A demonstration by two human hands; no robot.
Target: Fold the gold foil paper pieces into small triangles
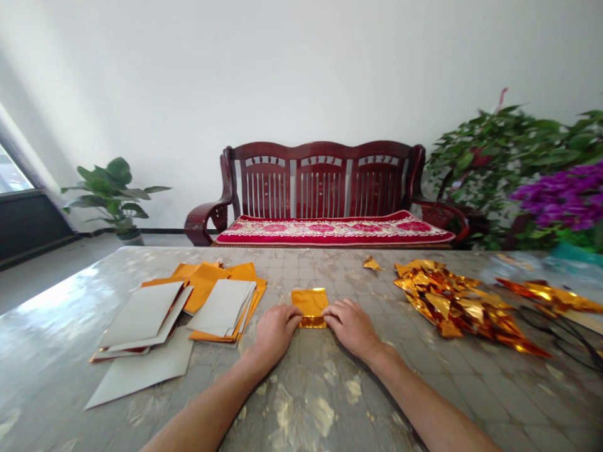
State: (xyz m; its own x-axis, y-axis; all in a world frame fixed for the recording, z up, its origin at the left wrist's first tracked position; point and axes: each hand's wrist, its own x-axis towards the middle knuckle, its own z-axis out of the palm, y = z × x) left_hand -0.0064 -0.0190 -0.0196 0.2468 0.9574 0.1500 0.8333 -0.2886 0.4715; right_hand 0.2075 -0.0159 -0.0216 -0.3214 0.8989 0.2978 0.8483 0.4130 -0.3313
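A small square of gold foil paper lies on the patterned table, its near edge turned up in a narrow shiny fold. My left hand pinches the left end of that fold between thumb and fingers. At the right end, my right hand holds the fold the same way. Left of my left hand are stacks of white-backed sheets with orange sheets under and behind them. A heap of folded gold foil pieces sits to the right of my right hand.
More white-backed sheets lie at the left. One folded gold piece rests near the far edge. Plastic bags and a black cable are at the right. A wooden bench and plants stand beyond the table.
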